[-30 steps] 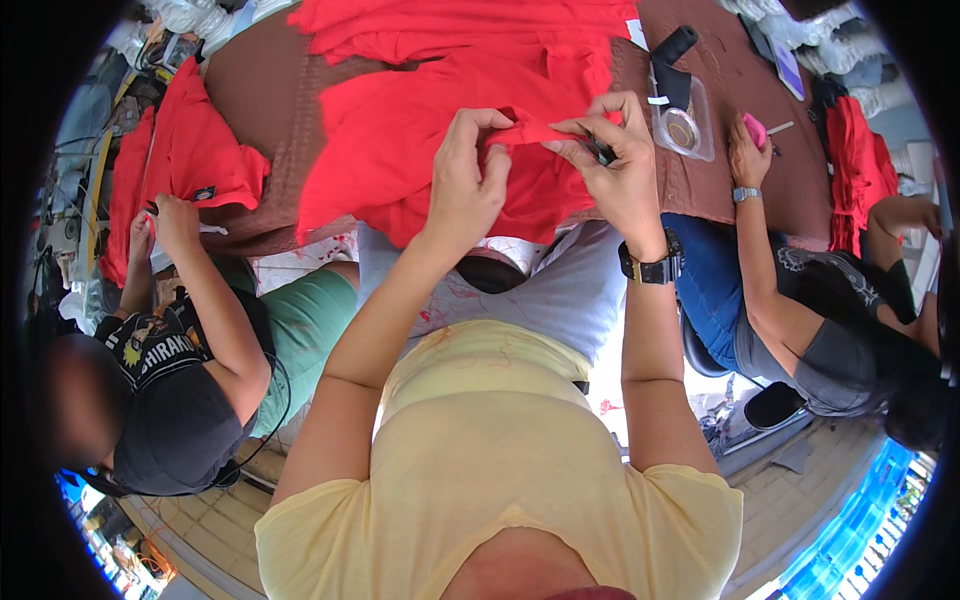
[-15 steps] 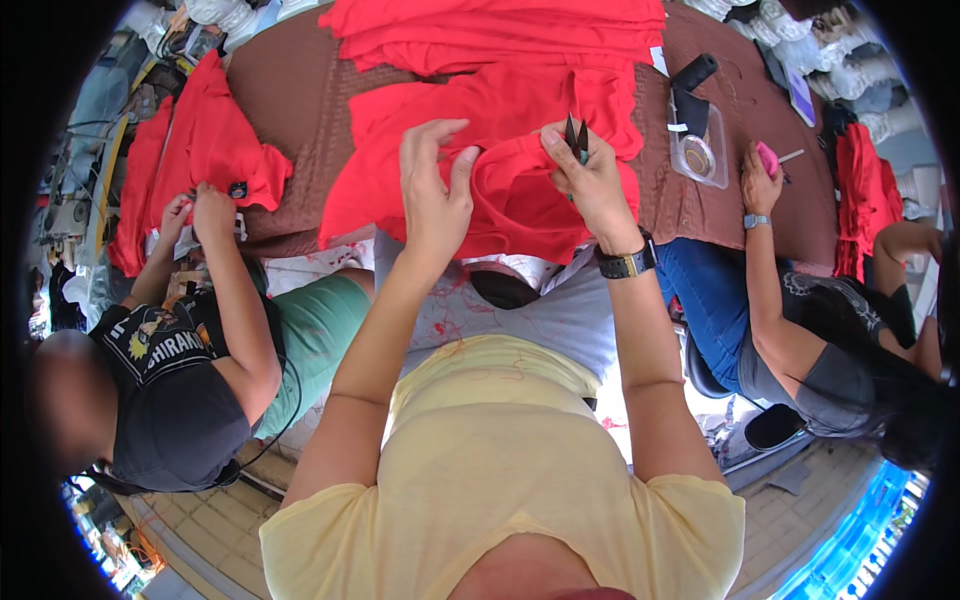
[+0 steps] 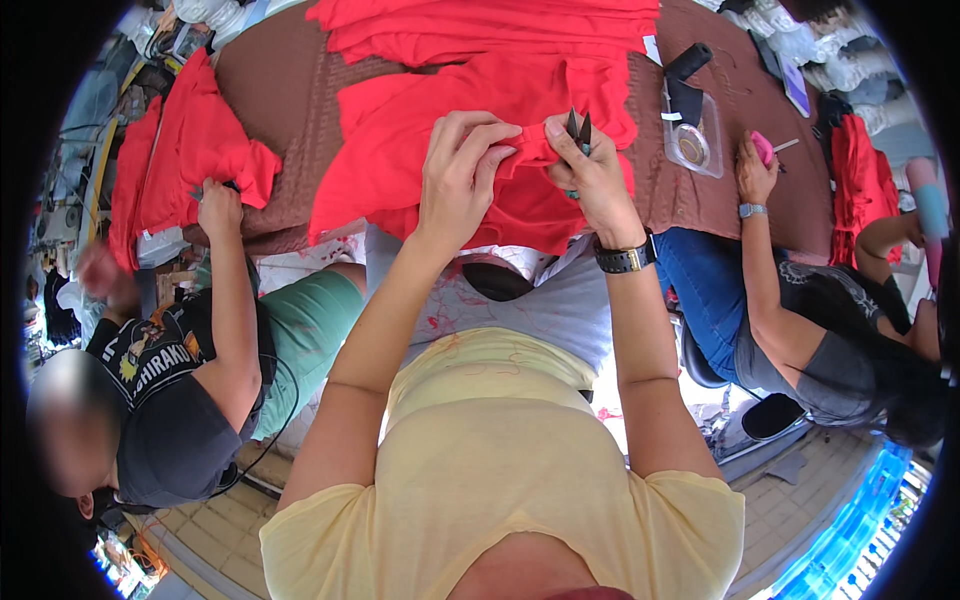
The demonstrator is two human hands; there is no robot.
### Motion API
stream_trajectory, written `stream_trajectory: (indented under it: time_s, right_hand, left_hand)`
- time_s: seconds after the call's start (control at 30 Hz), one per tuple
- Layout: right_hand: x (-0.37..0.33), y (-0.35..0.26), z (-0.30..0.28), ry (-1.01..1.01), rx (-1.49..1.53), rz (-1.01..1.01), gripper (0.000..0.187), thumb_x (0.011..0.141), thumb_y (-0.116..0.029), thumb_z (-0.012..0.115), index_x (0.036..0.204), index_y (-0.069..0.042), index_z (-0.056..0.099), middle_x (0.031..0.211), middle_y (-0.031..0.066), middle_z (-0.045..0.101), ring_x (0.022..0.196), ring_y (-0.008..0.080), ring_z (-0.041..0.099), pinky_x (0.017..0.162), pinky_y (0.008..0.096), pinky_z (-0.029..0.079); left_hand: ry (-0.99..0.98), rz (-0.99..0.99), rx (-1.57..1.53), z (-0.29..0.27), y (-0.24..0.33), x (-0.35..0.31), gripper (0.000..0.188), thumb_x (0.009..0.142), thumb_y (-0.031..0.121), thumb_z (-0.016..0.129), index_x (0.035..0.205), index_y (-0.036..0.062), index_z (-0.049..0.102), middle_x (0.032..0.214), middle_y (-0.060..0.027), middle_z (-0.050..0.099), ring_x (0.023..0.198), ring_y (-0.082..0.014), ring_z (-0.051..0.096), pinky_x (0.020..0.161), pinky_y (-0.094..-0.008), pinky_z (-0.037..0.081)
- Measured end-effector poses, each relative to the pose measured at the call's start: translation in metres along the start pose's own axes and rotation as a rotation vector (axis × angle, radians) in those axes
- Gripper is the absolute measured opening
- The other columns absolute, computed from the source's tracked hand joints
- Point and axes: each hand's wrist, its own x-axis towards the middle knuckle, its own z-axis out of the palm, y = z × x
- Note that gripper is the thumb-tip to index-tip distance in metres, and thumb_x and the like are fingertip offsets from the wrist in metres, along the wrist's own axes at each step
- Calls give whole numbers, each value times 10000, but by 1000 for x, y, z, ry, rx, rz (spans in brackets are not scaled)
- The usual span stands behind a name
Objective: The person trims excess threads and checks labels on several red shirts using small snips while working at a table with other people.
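A red garment lies spread over the near edge of the table in front of me. My left hand pinches a raised, narrow edge of it between thumb and fingers. My right hand is closed around small thread snips, dark pointed blades up and greenish handles in the palm. Its thumb and forefinger also press on the other end of the same raised edge, so the edge stretches between both hands. The lower folds of the garment hang over toward my lap.
More red garments are piled beyond on the brown tablecloth. To the right sits a clear plastic tub beside a black roller-like thing. One co-worker's hand is at red cloth on the left; another's hand holds something pink.
My left hand has moved right and closed from a spread pose onto the garment's edge. The round opening is now drawn together between my hands. The left co-worker's one hand has pulled back.
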Motion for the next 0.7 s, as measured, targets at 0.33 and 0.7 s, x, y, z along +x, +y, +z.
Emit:
stream_trajectory:
  time_s: [0.33, 0.7]
  right_hand:
    - [-2, 3, -4, 96, -50, -41, 191, 1002, -257, 657, 1009, -67, 642, 624, -100, 407, 476, 9, 317, 437, 221, 227]
    - [-6, 7, -9, 104, 2, -65, 190, 1005, -268, 653, 993, -78, 648, 624, -99, 419, 475, 11, 318, 435, 221, 229]
  left_hand:
    - [1, -131, -16, 4, 5, -1, 74, 848, -29, 684, 856, 1, 617, 837, -87, 616, 780, -239, 603, 694, -339, 482]
    - [-602, -421, -173, -49, 39, -20, 142, 863, 43, 719, 910, -7, 595, 952, -120, 648, 925, -226, 644, 783, -327, 505]
